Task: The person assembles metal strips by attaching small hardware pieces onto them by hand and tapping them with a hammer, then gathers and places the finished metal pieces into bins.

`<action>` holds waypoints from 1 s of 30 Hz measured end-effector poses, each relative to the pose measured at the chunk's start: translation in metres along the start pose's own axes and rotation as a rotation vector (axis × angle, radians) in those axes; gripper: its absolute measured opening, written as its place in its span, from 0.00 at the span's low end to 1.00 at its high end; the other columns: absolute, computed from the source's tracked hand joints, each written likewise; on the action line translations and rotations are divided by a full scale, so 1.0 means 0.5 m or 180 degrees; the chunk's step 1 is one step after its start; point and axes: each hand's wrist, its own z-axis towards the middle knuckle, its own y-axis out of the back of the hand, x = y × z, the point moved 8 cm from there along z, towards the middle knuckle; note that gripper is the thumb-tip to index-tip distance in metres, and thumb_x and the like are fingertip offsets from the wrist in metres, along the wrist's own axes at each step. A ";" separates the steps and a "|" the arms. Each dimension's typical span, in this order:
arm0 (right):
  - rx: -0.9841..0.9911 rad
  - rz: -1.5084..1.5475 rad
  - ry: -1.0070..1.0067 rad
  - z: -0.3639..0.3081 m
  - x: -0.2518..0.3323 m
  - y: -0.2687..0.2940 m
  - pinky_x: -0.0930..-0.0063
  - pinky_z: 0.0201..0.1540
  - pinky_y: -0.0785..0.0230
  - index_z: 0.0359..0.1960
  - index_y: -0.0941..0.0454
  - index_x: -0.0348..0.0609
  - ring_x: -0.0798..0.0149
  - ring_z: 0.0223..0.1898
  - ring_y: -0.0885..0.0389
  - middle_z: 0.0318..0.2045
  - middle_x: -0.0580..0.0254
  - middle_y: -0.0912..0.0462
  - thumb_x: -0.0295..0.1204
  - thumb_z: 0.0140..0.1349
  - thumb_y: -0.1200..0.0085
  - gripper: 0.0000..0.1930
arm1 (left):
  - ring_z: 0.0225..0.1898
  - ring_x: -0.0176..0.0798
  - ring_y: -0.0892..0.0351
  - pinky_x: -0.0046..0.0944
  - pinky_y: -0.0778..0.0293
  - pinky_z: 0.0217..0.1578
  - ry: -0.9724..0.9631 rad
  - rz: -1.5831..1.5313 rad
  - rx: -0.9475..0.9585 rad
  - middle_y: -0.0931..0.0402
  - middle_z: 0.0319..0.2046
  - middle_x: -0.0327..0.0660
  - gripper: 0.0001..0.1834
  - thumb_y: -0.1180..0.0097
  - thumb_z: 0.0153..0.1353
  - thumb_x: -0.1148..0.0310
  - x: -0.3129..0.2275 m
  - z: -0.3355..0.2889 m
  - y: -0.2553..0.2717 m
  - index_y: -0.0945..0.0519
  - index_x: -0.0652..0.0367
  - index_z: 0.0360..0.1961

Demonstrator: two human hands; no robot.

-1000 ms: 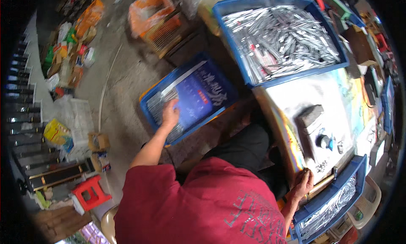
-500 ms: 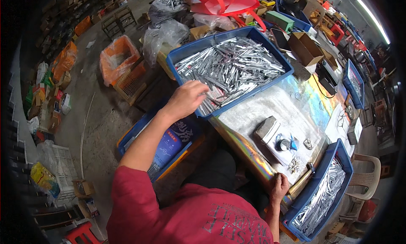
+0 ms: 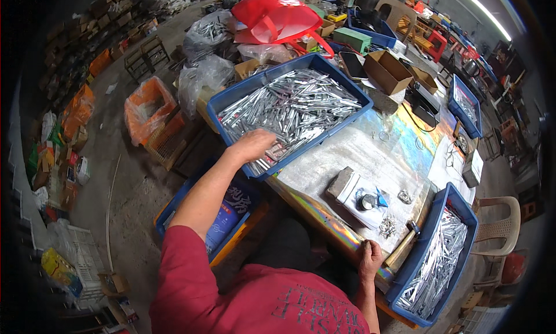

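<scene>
My left hand [image 3: 255, 145] reaches over the near left corner of a large blue bin [image 3: 347, 117]. Its fingers curl down among slim silver metal pieces [image 3: 301, 102], and the fingertips are partly hidden, so I cannot make out what they hold. At the table's front edge is my right hand [image 3: 370, 258], its fingers pressed together; anything in them is too small to name. Beside it lies a hammer [image 3: 401, 248] with a wooden handle. A pile of tiny metal parts [image 3: 388, 226] sits just beyond that hand.
A second blue bin [image 3: 394, 296] of metal pieces stands at the right. On the table [image 3: 313, 166] are a stone block [image 3: 343, 182] and a small round dark container [image 3: 366, 202]. A red bag [image 3: 272, 18] lies behind the large bin. An orange basket [image 3: 147, 108] stands at left.
The whole view has shifted a little. My left hand has moved inward from the large bin's left rim, lower over the metal pieces. My right hand stays closed at the table edge.
</scene>
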 end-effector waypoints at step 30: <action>0.1512 0.1490 -0.0920 -0.045 0.126 -0.139 0.86 0.19 0.47 0.25 0.30 0.39 0.80 0.19 0.40 0.17 0.75 0.35 0.34 0.58 0.58 0.11 | 0.19 0.24 0.31 0.21 0.36 0.19 0.0359 -0.6185 0.0470 0.27 0.24 0.40 0.06 0.53 0.55 0.70 -0.458 -0.105 -0.174 0.35 0.58 0.32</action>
